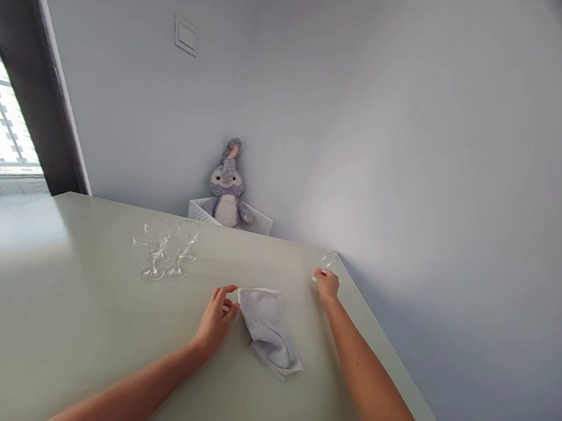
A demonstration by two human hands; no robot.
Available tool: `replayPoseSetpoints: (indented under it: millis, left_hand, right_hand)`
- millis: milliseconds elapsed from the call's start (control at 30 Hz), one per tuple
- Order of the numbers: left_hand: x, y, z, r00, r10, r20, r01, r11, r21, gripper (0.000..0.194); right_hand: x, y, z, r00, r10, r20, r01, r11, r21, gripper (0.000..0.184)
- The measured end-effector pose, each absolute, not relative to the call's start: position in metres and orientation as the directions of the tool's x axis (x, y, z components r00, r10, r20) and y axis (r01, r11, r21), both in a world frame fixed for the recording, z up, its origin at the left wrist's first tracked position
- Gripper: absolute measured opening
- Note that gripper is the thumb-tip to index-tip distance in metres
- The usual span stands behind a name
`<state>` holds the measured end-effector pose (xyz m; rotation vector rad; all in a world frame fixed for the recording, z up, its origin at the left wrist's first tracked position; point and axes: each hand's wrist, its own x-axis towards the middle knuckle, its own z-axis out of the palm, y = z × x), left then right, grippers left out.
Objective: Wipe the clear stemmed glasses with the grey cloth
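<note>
Near the table's far right corner, my right hand (328,284) has its fingers closed around the stem of a clear wine glass (328,260). The glass is upright, its base at the tabletop, and my fingers hide part of it. In the middle, my left hand (219,313) is low over the table with its fingers bent and apart from the thumb. It holds nothing. Its thumb tip is right by the left edge of a crumpled white cloth (266,322); whether they touch I cannot tell.
Several clear stemmed glasses (153,273) stand together at the left on the pale table (85,325). Behind the far edge a grey plush toy (227,184) sits in a white perforated basket (261,223). Walls run along the back and right; a window (3,114) is at far left.
</note>
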<state>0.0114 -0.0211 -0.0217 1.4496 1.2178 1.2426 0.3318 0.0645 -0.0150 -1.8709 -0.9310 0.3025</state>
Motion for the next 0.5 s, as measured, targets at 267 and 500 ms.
replayPoseSetpoints:
  millis: [267, 500]
  left_hand:
    - [0.014, -0.020, -0.030, 0.032, 0.983, 0.180, 0.114, -0.183, 0.977, 0.024]
    - [-0.005, -0.004, -0.021, -0.313, 0.948, 0.062, -0.196, -0.129, 0.972, 0.042]
  right_hand:
    - [0.361, 0.078, -0.029, 0.710, 0.686, 0.158, 0.488, -0.317, -0.813, 0.029]
    - [0.360, 0.058, -0.031, 0.704, 0.687, 0.180, 0.527, -0.336, -0.781, 0.037]
